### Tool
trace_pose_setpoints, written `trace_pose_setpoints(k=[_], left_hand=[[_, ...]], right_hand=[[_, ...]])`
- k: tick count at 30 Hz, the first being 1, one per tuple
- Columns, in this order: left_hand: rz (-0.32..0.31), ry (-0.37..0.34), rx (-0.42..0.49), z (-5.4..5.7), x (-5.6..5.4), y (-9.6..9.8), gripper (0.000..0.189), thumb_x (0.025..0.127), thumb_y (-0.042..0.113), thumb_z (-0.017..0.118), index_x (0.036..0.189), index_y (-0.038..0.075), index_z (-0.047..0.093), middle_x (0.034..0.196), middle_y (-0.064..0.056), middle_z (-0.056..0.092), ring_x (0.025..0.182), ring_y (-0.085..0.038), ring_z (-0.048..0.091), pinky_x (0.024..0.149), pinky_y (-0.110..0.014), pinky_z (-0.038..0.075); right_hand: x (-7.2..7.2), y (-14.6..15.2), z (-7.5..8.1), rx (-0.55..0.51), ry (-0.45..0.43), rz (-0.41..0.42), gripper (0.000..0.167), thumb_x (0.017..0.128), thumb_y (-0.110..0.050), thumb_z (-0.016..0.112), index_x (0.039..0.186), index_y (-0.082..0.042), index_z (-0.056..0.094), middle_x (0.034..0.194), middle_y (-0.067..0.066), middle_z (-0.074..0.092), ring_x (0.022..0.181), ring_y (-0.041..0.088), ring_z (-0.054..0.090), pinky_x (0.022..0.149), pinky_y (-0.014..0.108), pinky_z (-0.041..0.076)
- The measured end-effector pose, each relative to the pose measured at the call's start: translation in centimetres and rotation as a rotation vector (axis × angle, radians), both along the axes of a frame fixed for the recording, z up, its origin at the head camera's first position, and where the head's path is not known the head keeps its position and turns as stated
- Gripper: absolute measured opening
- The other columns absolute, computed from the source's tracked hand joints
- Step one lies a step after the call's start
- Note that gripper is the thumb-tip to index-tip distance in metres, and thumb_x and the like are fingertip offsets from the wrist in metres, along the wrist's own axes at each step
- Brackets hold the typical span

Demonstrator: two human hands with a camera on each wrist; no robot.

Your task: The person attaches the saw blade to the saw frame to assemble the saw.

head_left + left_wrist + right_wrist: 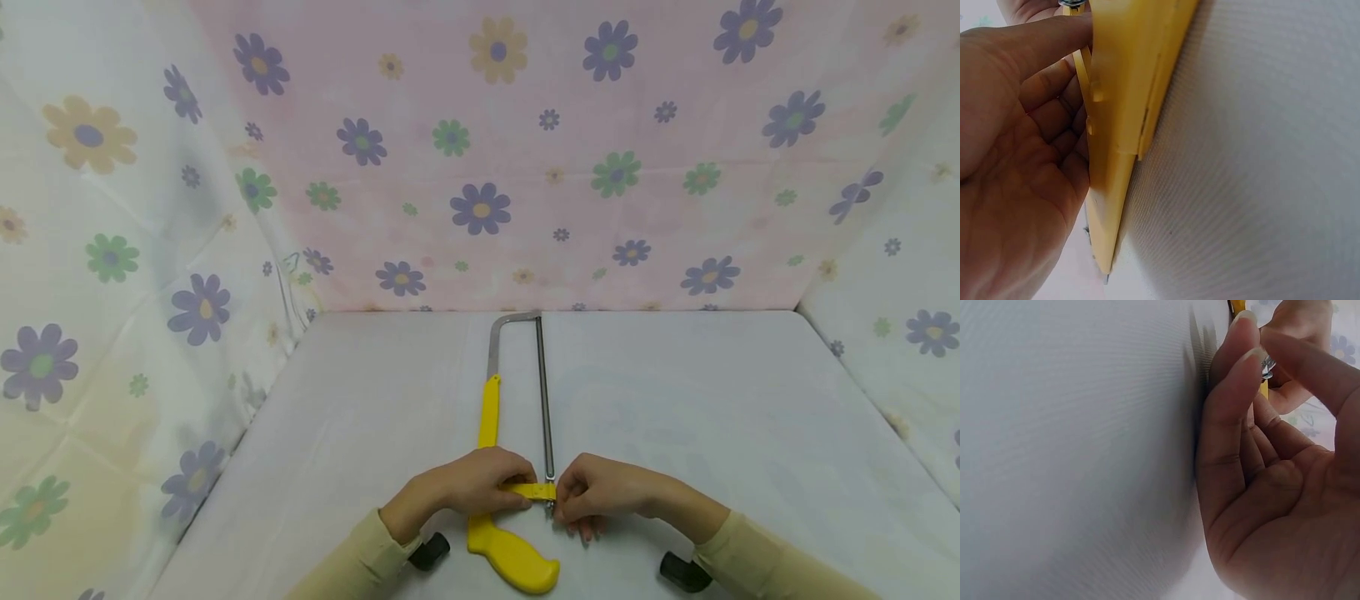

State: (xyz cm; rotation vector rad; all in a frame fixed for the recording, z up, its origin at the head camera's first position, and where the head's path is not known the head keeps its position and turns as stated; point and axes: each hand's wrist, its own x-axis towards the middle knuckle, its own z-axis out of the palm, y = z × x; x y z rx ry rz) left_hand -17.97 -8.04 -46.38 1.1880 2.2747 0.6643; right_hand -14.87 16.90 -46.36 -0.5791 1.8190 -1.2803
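Observation:
A hacksaw (488,417) with a yellow handle (517,558) lies on the table, its grey steel bow pointing to the far edge. Its dark blade (545,400) runs along the right side. My left hand (480,481) lies over the yellow frame and grips the short yellow arm (537,492) at the blade's near end. In the left wrist view the thumb and fingers of that hand (1029,156) bear on the yellow metal. Beside this arm, my right hand (615,487) pinches the small silvery wing nut (1266,367), mostly hidden by its fingertips.
The white-covered table (675,400) reaches back to a pink flowered curtain (420,167). Flowered cloth (112,200) also hangs at both sides. Black straps (685,572) sit by each wrist.

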Motion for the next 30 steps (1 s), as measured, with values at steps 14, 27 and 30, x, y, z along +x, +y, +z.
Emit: trace_pose_setpoints(k=[14,27,30], left_hand=[[-0.005,-0.005,0.006,-0.13,-0.09,-0.01,0.007,0.1,0.022,0.069,0.106,0.019,0.07,0.089,0.018,0.062,0.077,0.001,0.051,0.074,-0.017,0.046],[0.0,0.002,-0.001,-0.08,-0.08,-0.03,0.008,0.1,0.023,0.07,0.107,0.019,0.07,0.091,0.017,0.062,0.079,0.0,0.052,0.077,-0.017,0.047],[0.002,0.002,0.0,-0.18,-0.06,-0.05,0.007,0.1,0.023,0.069,0.106,0.02,0.07,0.09,0.017,0.062,0.079,0.0,0.052,0.076,-0.017,0.047]], right_hand=[[0.15,-0.7,0.48,0.091,0.048,-0.052,0.04,0.098,-0.033,0.069,0.079,0.002,0.072,0.064,0.005,0.066,0.048,0.011,0.057,0.046,0.021,0.043],[-0.04,-0.48,0.18,0.095,0.032,-0.053,0.03,0.098,-0.028,0.069,0.084,-0.002,0.074,0.067,0.005,0.068,0.05,0.011,0.058,0.047,0.021,0.044],[-0.01,-0.32,0.27,0.085,0.033,-0.038,0.028,0.099,-0.026,0.068,0.086,-0.002,0.074,0.068,0.005,0.067,0.051,0.011,0.057,0.048,0.021,0.043]])
